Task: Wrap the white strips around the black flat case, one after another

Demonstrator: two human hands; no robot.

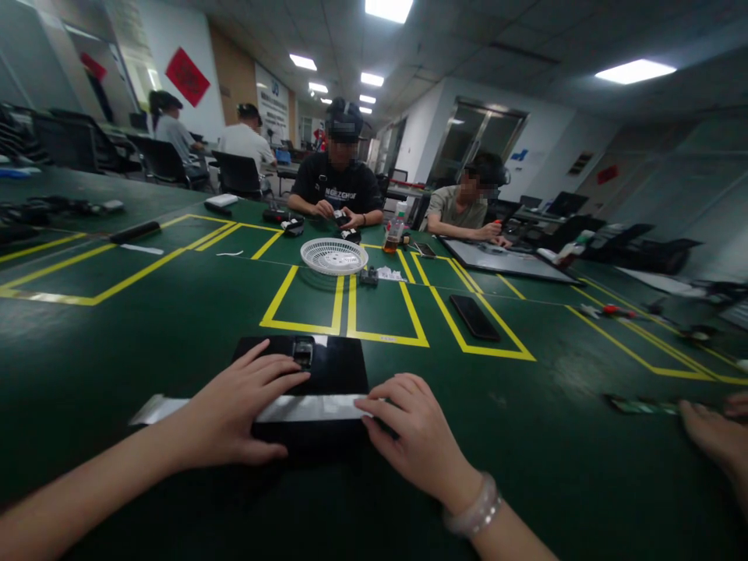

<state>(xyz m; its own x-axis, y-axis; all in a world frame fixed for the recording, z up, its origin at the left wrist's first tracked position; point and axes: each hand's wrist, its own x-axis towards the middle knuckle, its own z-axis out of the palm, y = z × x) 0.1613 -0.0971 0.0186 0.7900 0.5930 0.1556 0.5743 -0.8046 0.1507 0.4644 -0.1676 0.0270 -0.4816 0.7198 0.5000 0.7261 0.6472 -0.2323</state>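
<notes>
A flat black box (336, 362) lies on the green table in front of me, with a small square opening (302, 353) in its top near the far edge. Across its near part runs a glossy whitish strip (315, 408), whose left end sticks out past the box beneath my left forearm. My left hand (242, 405) rests on the left side of the box and over the strip, fingers spread. At the box's right edge, my right hand (406, 428) pinches the strip's right end between thumb and fingertips. A translucent bracelet (476, 506) circles my right wrist.
Beyond the yellow tape outlines stands a white plastic basket (304, 248). A black phone (474, 317) lies to the right, and a bottle (393, 232) farther back. Two people sit opposite, working. At the right edge, another person's hand (710, 432) is near a green circuit board (643, 405).
</notes>
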